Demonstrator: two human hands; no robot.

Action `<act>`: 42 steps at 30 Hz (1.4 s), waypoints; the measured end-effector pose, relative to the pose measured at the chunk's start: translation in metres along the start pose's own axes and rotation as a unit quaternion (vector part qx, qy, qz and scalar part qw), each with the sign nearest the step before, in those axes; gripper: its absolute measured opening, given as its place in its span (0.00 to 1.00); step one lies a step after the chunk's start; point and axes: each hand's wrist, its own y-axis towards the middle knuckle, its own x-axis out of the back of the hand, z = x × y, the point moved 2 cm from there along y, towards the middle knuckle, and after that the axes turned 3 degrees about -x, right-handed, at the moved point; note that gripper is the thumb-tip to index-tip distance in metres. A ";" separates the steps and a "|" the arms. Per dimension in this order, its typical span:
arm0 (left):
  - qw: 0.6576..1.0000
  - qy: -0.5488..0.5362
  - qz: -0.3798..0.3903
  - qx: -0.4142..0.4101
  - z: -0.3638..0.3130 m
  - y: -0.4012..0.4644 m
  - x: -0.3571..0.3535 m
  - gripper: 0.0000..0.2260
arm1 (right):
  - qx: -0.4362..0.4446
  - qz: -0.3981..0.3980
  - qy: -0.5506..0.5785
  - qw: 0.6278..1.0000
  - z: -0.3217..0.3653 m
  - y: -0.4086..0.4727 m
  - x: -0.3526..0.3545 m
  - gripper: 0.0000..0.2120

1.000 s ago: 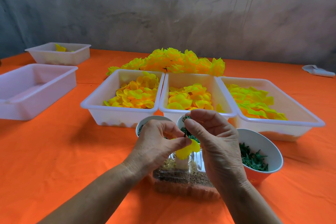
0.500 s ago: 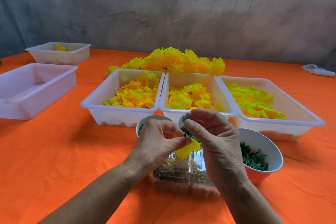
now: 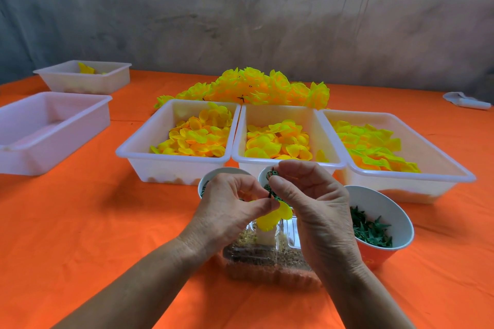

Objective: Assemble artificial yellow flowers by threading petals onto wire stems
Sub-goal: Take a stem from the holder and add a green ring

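Head view is showing us working low and centre over the orange desk (image 3: 80,222), with both hands meeting above a clear plastic box (image 3: 267,262). We are pinching a yellow petal (image 3: 270,218) with the left hand (image 3: 227,211), thumb and forefinger closed on its upper edge, where a dark wire stem (image 3: 268,195) is poking up just beside the fingertips. The right hand (image 3: 312,203) is curling its fingers around a small green ring piece (image 3: 272,173) held above the stem tip (what else it grips is hidden behind the palm). The stem's long axis is running roughly upright, so we are judging that the coming move is a short downward slide along it, the right hand being the nearer one to the tip. Petal supplies are lying straight ahead in the left tray (image 3: 173,163), the middle tray (image 3: 288,163) and the right tray (image 3: 414,176), all beyond the hands, with finished flowers (image 3: 254,88) heaped behind them. A bowl of green leaves (image 3: 379,230) is sitting just right of the right hand.
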 end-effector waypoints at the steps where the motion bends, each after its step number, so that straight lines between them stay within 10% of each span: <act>1: 1.000 0.001 0.000 -0.001 0.000 0.000 0.000 0.09 | 0.000 -0.002 -0.002 1.000 0.000 0.000 0.000 0.09; 42: 1.000 -0.008 0.002 0.006 0.000 -0.005 0.003 0.09 | -0.026 -0.008 -0.068 0.997 -0.009 -0.004 0.011 0.11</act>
